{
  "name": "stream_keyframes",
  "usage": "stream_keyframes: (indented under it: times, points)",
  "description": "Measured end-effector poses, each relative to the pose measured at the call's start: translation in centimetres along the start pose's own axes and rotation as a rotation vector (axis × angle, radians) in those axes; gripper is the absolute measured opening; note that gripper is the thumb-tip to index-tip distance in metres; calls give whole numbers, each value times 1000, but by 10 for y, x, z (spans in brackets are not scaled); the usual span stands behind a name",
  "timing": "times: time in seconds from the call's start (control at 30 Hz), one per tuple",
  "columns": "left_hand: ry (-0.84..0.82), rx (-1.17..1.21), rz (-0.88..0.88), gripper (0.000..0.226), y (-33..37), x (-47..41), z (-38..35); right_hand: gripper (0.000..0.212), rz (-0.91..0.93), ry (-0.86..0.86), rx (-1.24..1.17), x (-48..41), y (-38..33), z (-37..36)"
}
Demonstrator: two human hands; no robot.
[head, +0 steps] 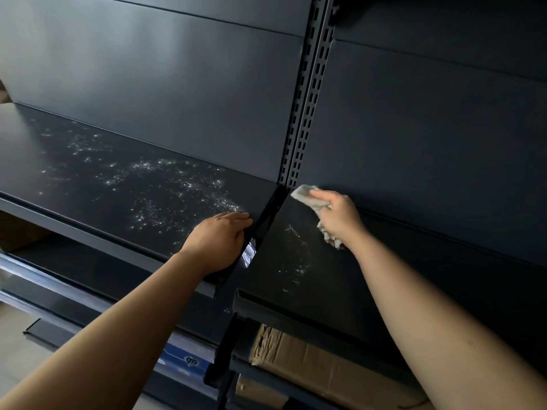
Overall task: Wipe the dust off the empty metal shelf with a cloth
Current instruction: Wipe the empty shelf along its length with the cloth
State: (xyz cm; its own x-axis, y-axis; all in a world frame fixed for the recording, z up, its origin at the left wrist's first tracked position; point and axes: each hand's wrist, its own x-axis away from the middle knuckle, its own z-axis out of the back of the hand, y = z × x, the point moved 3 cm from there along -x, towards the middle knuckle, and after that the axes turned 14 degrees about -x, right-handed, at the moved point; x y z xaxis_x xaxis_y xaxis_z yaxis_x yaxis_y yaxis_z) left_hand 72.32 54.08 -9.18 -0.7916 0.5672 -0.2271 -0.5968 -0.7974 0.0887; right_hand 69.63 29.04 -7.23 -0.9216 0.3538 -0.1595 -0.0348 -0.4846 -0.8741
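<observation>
Grey cloth (pixel 307 194) is gripped in the right hand (pixel 339 218) on the metal shelf (pixel 275 291) just right of the slotted upright (pixel 307 113). Left of that upright, the left hand (pixel 219 239) is laid flat on the dusty neighbouring shelf (pixel 103 179).

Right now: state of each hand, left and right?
Left hand: open, fingers resting on the end of the dusty shelf.
Right hand: grips the grey cloth at the back of the neighbouring shelf.
</observation>
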Motion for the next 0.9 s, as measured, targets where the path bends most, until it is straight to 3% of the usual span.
stream_keyframes:
  times: [0.17, 0.43, 0.67, 0.83, 0.9]
  points:
    - [0, -12, -19, 41, 1, 0, 1, 48, -11, -40, 246, -2, 7, -8]
    - [11, -50, -3, 43, -27, 31, 18, 51, 48, -126, 283, 21, -1, -26]
    - [-54, -38, 68, 42, -61, 62, 26, 51, 97, -186, 136, 88, -42, -64]
    - [-130, -54, 36, 48, -62, 72, 28, 51, -93, -255, -118, 136, -71, -80]
    - [-178, -66, 17, 50, -61, 72, 29, 51, -132, -148, -199, 139, -73, -66]
